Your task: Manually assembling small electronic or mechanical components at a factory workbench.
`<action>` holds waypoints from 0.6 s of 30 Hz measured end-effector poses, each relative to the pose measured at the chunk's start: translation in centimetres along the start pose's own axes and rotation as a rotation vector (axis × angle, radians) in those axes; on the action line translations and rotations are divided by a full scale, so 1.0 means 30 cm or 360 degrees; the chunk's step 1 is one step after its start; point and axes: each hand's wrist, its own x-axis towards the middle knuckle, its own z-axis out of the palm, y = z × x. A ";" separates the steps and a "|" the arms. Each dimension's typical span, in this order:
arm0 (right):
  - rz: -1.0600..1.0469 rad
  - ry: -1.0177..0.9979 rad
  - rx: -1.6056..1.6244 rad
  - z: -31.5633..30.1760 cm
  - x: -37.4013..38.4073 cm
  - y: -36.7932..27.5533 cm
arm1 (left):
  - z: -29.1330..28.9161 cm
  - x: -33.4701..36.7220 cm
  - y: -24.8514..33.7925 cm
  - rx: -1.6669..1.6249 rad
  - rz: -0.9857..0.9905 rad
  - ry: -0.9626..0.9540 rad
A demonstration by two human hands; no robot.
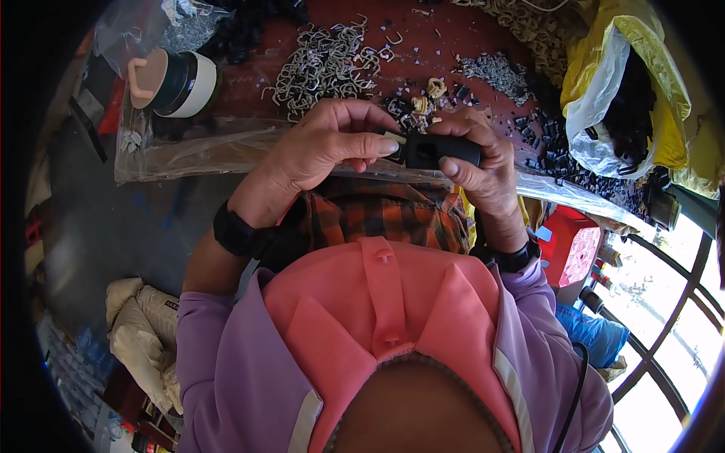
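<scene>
My right hand (487, 162) grips a black, block-shaped plastic part (453, 149) with a rectangular opening in its face, thumb below and fingers above. At the left end of that part, my left hand (332, 143) pinches a small piece (394, 139) between thumb and fingers. It looks pale on top and dark beneath; its exact kind is too small to make out. The two pieces meet or nearly meet just above the table's near edge. Beyond my fingers lie small cream-coloured plastic parts (436, 87) and dark bits.
A pile of bent metal hooks (325, 64) lies on the red tabletop (430, 38). Small metal pieces (498, 75) and black pieces (547, 140) are scattered to the right. A yellow plastic bag (672, 113) holds dark parts. A lidded mug (177, 84) stands at left.
</scene>
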 end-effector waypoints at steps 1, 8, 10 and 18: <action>0.0000 -0.0001 0.0000 0.001 -0.001 -0.004 | 0.005 -0.002 0.002 0.0015 0.0002 0.0006; -0.0481 0.0089 -0.0610 0.029 0.001 -0.028 | 0.021 -0.008 0.031 0.0177 0.0053 0.0125; -0.0436 0.0102 -0.0554 0.024 0.012 -0.021 | 0.025 -0.010 0.029 0.0192 0.0085 0.0191; -0.0224 0.0234 -0.0398 0.038 0.010 -0.019 | 0.044 -0.003 0.028 0.0073 0.0076 0.0406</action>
